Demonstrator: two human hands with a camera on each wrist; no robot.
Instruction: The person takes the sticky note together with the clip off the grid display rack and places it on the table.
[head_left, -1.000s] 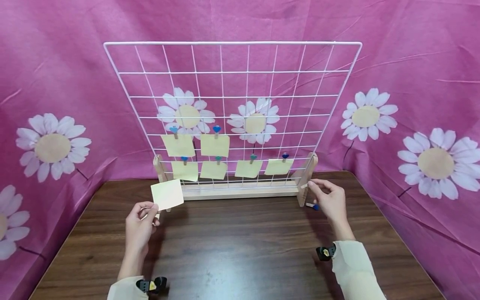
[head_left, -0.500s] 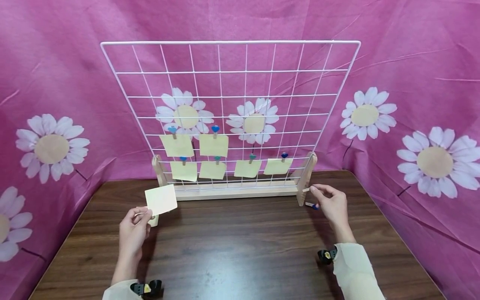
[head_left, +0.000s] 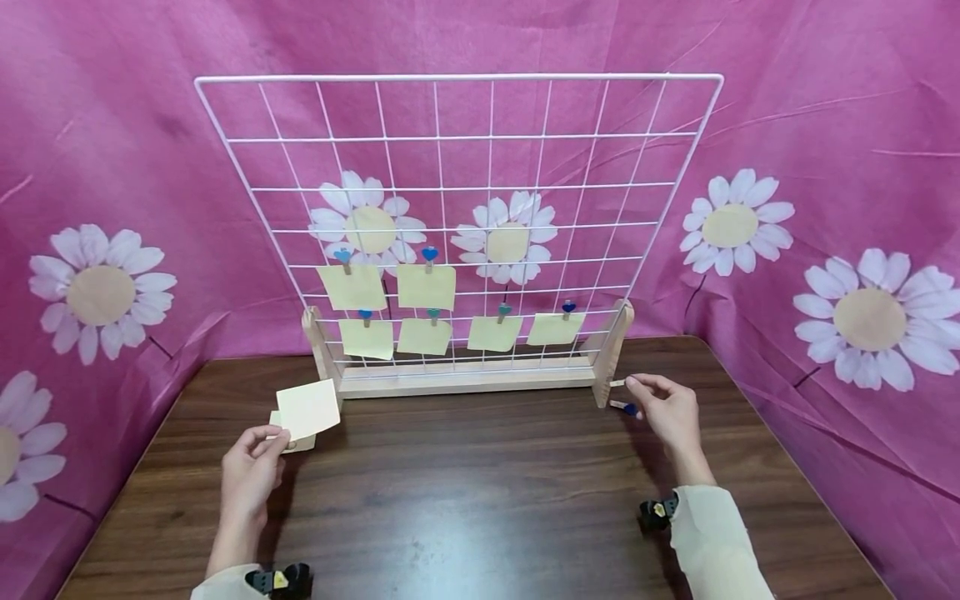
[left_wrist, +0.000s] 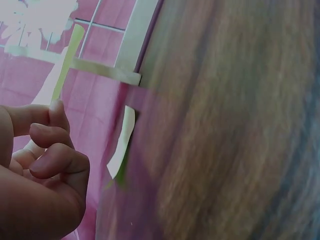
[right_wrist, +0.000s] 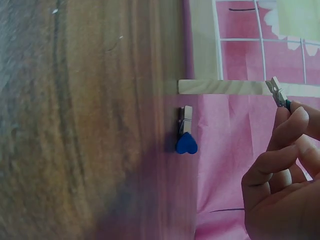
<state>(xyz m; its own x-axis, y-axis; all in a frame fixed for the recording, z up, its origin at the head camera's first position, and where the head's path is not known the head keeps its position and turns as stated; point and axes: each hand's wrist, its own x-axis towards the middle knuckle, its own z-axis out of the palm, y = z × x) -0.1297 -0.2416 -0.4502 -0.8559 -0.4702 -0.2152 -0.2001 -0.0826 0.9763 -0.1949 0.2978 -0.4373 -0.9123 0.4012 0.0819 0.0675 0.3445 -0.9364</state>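
My left hand [head_left: 251,467] pinches a pale yellow sticky note [head_left: 309,408] by its lower corner, just left of the wire grid's foot. Partly hidden behind it, another sticky note [left_wrist: 122,142] lies on the table. Beyond the grid's other end, my right hand [head_left: 670,412] pinches a small wooden clothespin [right_wrist: 276,91] between thumb and forefinger, its wooden tips pointing away from the fingers. Below that hand, a second clothespin with a blue heart [right_wrist: 186,142] lies on the tabletop. Several sticky notes hang in two rows on the grid, each under a heart clothespin [head_left: 430,254].
A white wire grid [head_left: 491,136] stands in a wooden base [head_left: 465,382] at the back of the brown table [head_left: 465,483]. Behind it hangs a pink cloth [head_left: 112,167] printed with white daisies.
My left hand has drawn left and nearer the front with its sticky note, baring more of the note on the table. My right hand has shifted slightly right and down, still pinching the clothespin.
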